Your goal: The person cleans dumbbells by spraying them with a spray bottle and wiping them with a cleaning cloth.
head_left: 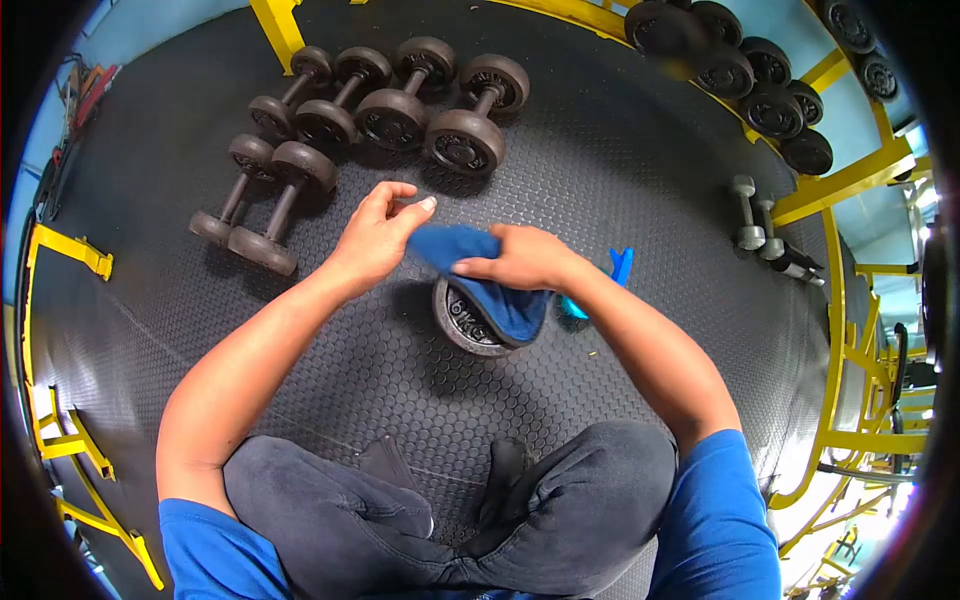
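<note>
My right hand (528, 257) grips a blue cloth (515, 308), fingers on top and thumb pressed along it. The cloth drapes over a dark, worn dumbbell (465, 325) whose near end face reads what looks like 6 KG; its handle and far end are hidden. One corner of the cloth is blurred and reaches toward my left hand (377, 237). That hand hovers left of the cloth, thumb and bent fingers apart, holding nothing. Just past my right wrist is a blue object with a nozzle-like top (622, 264), perhaps a spray bottle, partly covered by my forearm.
Several brown dumbbells (390, 118) lie in a group on the black textured mat (350, 385) at the upper left. A yellow rack (850, 185) with black dumbbells (773, 110) stands at the upper right, grey dumbbells (746, 212) beside it. My crossed legs (560, 510) are close in front.
</note>
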A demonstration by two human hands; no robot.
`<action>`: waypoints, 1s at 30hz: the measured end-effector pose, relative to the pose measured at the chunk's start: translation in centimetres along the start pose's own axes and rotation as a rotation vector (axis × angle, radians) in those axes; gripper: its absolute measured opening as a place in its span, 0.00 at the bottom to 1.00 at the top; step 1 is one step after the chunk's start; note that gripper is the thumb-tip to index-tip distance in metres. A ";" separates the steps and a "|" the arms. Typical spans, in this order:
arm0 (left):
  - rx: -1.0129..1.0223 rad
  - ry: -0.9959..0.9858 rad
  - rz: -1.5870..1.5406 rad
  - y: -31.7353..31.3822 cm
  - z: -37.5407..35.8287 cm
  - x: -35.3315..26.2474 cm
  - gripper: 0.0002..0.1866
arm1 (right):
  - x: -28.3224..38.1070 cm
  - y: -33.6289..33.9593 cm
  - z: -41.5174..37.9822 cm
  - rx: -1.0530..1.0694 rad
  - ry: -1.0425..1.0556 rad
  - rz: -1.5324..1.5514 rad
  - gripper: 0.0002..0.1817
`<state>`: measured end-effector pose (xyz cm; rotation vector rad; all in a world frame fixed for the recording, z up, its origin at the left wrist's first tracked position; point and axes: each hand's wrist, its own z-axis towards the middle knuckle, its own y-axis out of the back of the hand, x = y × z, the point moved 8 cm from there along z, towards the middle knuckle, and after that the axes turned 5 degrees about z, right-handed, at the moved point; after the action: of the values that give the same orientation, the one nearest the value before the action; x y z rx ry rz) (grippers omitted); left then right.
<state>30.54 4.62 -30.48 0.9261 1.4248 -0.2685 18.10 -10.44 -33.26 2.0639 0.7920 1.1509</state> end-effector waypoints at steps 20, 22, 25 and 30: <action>0.044 0.191 -0.035 -1.0 0.1 1.6 0.27 | 3.8 0.3 -6.2 -0.469 0.390 -0.304 0.36; 0.092 0.057 -0.103 -1.4 0.2 1.2 0.25 | 6.5 -2.2 -6.2 -0.393 0.591 -0.269 0.37; 0.109 0.125 -0.074 -1.6 -1.5 0.3 0.25 | 7.7 -4.8 -8.9 -0.136 0.827 -0.249 0.35; 0.233 0.067 0.014 -2.0 -1.3 1.0 0.26 | 1.8 -2.2 -12.6 -0.050 0.822 -0.247 0.29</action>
<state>28.44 4.59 -32.05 1.1430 1.4685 -0.4029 7.40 -4.74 -28.88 1.3547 1.3240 1.8591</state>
